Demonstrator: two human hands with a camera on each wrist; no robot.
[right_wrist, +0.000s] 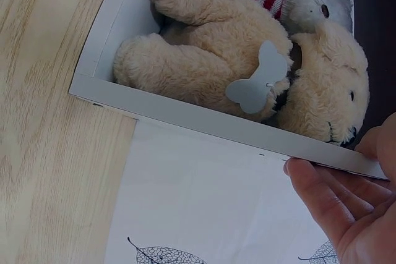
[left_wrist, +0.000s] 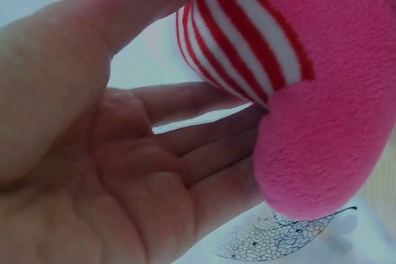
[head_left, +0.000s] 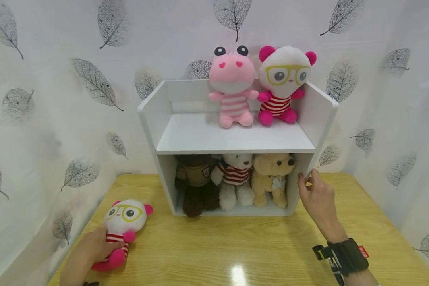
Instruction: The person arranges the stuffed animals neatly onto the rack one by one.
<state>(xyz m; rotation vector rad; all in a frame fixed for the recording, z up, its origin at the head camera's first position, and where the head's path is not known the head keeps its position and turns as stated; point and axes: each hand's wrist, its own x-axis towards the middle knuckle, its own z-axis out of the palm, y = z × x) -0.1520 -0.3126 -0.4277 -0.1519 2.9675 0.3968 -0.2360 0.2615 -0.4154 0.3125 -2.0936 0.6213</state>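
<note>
My left hand (head_left: 91, 246) holds a plush panda (head_left: 134, 222) with pink ears and yellow glasses at the table's left side. In the left wrist view, thumb and fingers lie around its striped body (left_wrist: 238, 38), near a pink leg (left_wrist: 325, 134). My right hand (head_left: 319, 196) grips the front edge of the right side panel of a white two-tier shelf (head_left: 236, 137). Seen from the right wrist, the thumb is inside that panel (right_wrist: 204, 123) and the fingers outside, close to a tan plush dog (right_wrist: 210, 47) with a bone-shaped tag (right_wrist: 260, 78).
On the upper tier sit a pink plush hippo (head_left: 232, 75) and another plush panda (head_left: 282, 91). Below, a dark brown plush (head_left: 198, 182) and a white plush bear (head_left: 234, 178) are beside the dog. Leaf-patterned sheeting (head_left: 71, 131) surrounds the wooden table (head_left: 200, 250).
</note>
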